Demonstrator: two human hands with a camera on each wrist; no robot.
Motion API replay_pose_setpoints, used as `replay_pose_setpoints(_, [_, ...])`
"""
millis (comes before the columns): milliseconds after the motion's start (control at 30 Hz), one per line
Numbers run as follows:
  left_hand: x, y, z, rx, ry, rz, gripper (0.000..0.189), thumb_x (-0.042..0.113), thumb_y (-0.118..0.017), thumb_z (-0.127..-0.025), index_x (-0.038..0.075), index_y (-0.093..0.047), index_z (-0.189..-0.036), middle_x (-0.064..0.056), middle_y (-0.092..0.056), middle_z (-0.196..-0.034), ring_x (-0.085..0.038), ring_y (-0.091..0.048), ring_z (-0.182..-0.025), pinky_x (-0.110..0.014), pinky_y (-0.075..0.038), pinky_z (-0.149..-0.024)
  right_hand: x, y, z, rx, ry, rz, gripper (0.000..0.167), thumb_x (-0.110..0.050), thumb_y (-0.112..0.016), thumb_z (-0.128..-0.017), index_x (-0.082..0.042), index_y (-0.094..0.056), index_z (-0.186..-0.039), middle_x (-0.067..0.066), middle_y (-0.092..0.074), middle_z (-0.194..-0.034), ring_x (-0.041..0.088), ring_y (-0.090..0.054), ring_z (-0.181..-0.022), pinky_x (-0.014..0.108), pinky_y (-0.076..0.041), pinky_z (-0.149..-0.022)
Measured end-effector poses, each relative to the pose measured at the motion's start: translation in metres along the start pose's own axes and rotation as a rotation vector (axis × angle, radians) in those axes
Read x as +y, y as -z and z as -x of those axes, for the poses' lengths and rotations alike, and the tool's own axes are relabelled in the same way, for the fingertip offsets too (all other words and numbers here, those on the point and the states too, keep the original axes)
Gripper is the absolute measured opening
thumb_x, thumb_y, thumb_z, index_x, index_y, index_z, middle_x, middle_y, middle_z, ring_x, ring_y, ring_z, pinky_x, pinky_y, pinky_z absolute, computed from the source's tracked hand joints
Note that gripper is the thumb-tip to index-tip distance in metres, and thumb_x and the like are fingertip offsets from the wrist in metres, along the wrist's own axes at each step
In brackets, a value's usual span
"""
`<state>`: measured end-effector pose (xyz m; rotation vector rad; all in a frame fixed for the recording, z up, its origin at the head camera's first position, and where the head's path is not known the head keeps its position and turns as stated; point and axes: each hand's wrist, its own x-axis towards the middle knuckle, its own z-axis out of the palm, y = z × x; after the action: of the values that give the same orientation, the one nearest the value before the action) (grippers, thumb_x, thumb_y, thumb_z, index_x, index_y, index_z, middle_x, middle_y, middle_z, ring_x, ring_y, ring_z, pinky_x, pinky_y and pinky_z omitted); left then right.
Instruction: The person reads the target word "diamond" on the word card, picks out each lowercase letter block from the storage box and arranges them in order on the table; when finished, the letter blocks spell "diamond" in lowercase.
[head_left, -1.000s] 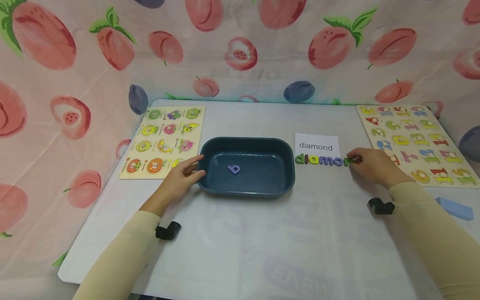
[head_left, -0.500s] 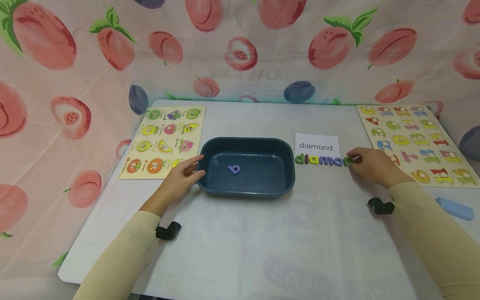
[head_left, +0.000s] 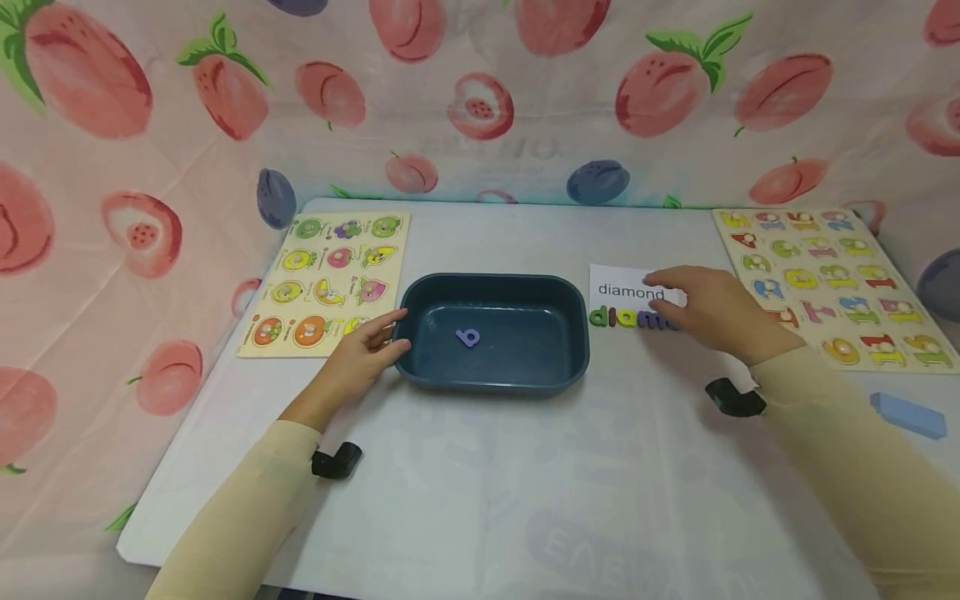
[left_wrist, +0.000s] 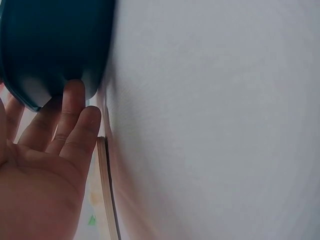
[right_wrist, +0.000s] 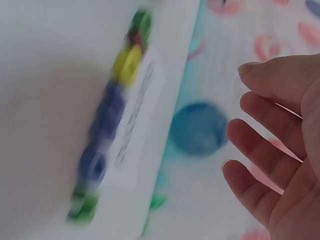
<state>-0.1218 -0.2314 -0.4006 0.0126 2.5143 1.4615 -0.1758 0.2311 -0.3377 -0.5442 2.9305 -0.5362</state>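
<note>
A dark blue plastic bin (head_left: 491, 379) stands mid-table with a purple letter (head_left: 468, 337) inside. My left hand (head_left: 360, 358) rests against its left end, relaxed fingertips at the rim; the left wrist view shows fingers (left_wrist: 75, 107) touching the outer wall. My right hand (head_left: 712, 312) is raised over the right end of a row of colored letters (head_left: 625, 319), its fingers apart and holding nothing. It hides the last letters in the head view. The right wrist view shows the row blurred, ending in a green letter (right_wrist: 82, 205). A white card (head_left: 618, 279) reading "diamond" lies behind the row.
A fruit puzzle board (head_left: 318, 287) lies at the left, beyond the left hand. At the right is a number puzzle board (head_left: 825, 292), with a light blue block (head_left: 908, 415) in front of it. A peach-print cloth (head_left: 480, 50) hangs behind the table.
My right hand has let go of the green letter at the row's right end, then lifted and moved left over the card. The left hand and bin have stayed put.
</note>
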Motion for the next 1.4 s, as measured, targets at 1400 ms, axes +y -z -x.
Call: replay_pose_setpoints(1400, [-0.001, 0.000, 0.001, 0.004, -0.010, 0.029, 0.058, 0.029, -0.065, -0.099, 0.020, -0.045, -0.153, -0.015, -0.039, -0.156, -0.033, -0.040, -0.141, -0.047, -0.040, -0.108, -0.145, -0.085, -0.078, -0.180, 0.428, -0.007, 0.043, -0.019, -0.068, -0.097, -0.004, -0.061, -0.136, 0.012, -0.060, -0.137, 0.028, -0.054, -0.128, 0.041, -0.040, -0.110])
